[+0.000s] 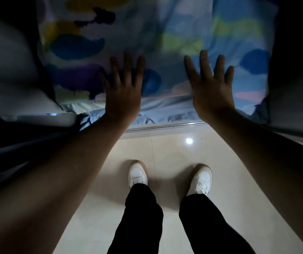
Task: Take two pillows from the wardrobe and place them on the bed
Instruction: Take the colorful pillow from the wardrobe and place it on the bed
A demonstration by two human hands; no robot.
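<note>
Two pillows with bright blotches of blue, yellow, green and purple fill the top of the head view inside the dark wardrobe. The left pillow (77,44) is mostly white, the right pillow (238,39) mostly light blue. They stand side by side on crumpled pale blue fabric (158,110). My left hand (124,88) lies flat with fingers spread against the lower edge of the left pillow. My right hand (211,85) is spread the same way on the lower edge of the right pillow. Neither hand grips anything. The bed is out of view.
A metal sliding track (165,126) marks the wardrobe's front edge. A pale panel (9,70) stands at the left and a dark wardrobe wall (297,70) at the right. I stand on glossy beige floor tiles (174,153) in white shoes.
</note>
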